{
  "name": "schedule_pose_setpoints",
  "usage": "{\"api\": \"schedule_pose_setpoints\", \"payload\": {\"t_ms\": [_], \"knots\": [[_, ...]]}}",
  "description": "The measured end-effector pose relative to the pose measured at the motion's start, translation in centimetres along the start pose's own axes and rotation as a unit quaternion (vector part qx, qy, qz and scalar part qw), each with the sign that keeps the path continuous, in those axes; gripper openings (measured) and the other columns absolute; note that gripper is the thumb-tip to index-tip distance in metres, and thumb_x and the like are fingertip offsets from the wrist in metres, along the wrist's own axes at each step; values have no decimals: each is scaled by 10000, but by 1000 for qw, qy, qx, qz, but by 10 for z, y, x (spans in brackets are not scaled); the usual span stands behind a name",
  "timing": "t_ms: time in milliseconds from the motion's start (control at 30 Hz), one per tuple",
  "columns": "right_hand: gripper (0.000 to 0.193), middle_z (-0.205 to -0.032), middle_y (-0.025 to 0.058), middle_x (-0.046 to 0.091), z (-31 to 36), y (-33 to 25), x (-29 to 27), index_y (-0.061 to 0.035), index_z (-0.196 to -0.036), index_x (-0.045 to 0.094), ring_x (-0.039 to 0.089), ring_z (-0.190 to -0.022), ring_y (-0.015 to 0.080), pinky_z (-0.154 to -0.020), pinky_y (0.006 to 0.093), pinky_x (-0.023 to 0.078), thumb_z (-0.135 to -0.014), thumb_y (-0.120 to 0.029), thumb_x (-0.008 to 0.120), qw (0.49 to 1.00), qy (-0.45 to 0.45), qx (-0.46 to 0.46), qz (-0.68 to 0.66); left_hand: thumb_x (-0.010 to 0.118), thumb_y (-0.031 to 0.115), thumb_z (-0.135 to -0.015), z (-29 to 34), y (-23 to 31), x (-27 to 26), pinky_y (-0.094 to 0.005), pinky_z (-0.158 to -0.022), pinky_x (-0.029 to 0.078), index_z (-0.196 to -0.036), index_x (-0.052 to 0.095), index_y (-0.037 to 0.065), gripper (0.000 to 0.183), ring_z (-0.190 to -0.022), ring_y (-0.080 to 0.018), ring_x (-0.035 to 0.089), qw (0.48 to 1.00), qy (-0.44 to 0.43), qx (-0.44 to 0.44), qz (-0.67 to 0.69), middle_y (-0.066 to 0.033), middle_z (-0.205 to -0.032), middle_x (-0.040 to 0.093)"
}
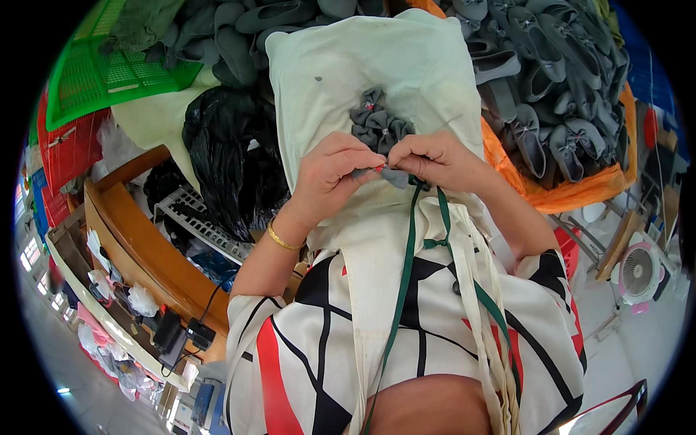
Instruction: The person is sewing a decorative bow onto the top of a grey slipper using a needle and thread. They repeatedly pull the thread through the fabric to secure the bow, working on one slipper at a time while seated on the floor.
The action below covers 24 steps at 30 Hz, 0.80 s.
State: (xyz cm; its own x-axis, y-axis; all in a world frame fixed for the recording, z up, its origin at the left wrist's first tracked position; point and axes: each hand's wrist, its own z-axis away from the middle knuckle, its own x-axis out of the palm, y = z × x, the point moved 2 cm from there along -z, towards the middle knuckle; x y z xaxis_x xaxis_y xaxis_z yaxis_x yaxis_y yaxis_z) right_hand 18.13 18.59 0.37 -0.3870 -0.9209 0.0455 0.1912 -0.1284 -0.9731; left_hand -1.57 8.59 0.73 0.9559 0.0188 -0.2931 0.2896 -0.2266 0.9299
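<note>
Both my hands meet over a pale cloth-covered surface (370, 54). Between them is a small grey fabric piece (396, 178) with a bit of red at its middle, perhaps a bow. My left hand (335, 172) pinches it by the red part, thumb against fingers. My right hand (437, 159) is closed at its other side, fingertips together; whether it also holds a thread or needle is too small to see. Just beyond my fingers lies a little heap of grey fabric bows (378, 125), some with red or pale centres.
Grey slip-on shoes (540, 43) fill an orange-lined container (616, 181) at the right, and more shoes (235, 43) are piled at the back left. A green basket (123, 80), a black plastic bag (230, 145) and a wooden drawer (148, 239) stand left. A small fan (639, 268) is at right.
</note>
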Motion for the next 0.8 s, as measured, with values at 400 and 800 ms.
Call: {"api": "schedule_pose_setpoints", "payload": {"t_ms": [400,800], "knots": [[137,-898,-21,660,9,3,0,-10,-1071,679,545,-796,43,-709,210,446,-968,-59,602,996,-20,41,-77,804,36,-746,2,7,0,-283,-660,468,-992,744,73,256,-789,-190,593,1000,-21,-17,0,-36,-879,648],[169,-885,-22,662,6,0,-2,-9,-1102,684,563,-794,47,-722,211,456,-967,-71,603,997,-38,29,-62,809,36,-741,4,9,-1,-281,-652,466,-989,751,88,260,-781,-184,588,999,-25,-25,1,-26,-858,645]]}}
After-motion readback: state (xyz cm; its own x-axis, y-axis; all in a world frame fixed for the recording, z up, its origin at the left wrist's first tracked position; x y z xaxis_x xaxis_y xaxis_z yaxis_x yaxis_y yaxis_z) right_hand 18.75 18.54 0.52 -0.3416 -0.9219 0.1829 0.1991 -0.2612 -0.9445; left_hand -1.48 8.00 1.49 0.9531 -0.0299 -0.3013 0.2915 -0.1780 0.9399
